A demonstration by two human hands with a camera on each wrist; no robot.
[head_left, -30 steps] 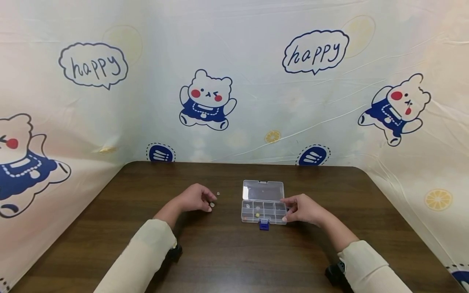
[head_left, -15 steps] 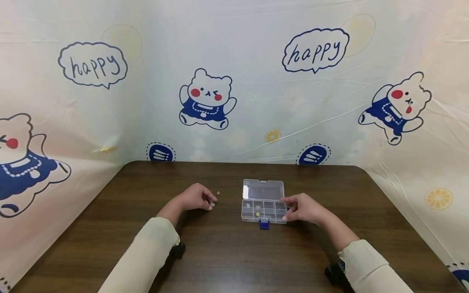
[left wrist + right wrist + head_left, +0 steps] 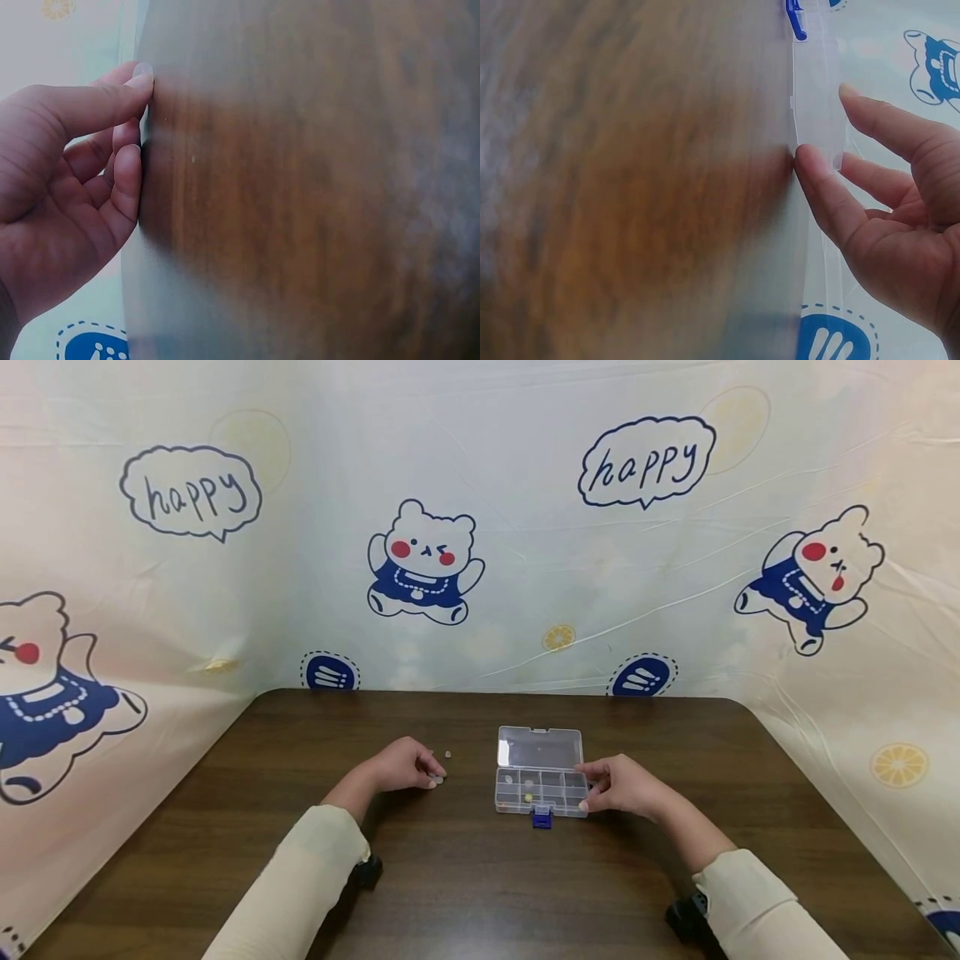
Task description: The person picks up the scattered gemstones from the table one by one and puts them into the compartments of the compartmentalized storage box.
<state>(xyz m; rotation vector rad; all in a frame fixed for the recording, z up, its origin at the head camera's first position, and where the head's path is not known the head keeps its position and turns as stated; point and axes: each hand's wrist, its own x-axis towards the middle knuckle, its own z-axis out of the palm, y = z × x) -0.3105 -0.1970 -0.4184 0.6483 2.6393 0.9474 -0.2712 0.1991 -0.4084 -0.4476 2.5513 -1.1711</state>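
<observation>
- Pinching small pale piece [image 3: 439, 780] with left hand [image 3: 401, 766]
- Near left hand, a second pale piece [image 3: 447, 754] on brown table [image 3: 480, 877]
- Gripping right end of clear compartment box [image 3: 567, 814] with right hand [image 3: 625, 788]
- Lid [image 3: 542, 747] open, away from person; blue latch [image 3: 542, 819] on near side
- Inside box, left half: yellow piece [image 3: 528, 797], plus pale bits [image 3: 508, 780]
- Behind table: bear-print backdrop [image 3: 517, 485]

Brn tbl [image 3: 480, 885] holds clr box [image 3: 552, 792], tiny pc [image 3: 447, 754].

The left hand [image 3: 405, 764] has drawn its thumb and finger closer together than before, and now pinches the small clear piece [image 3: 142, 69] between their tips.
</observation>
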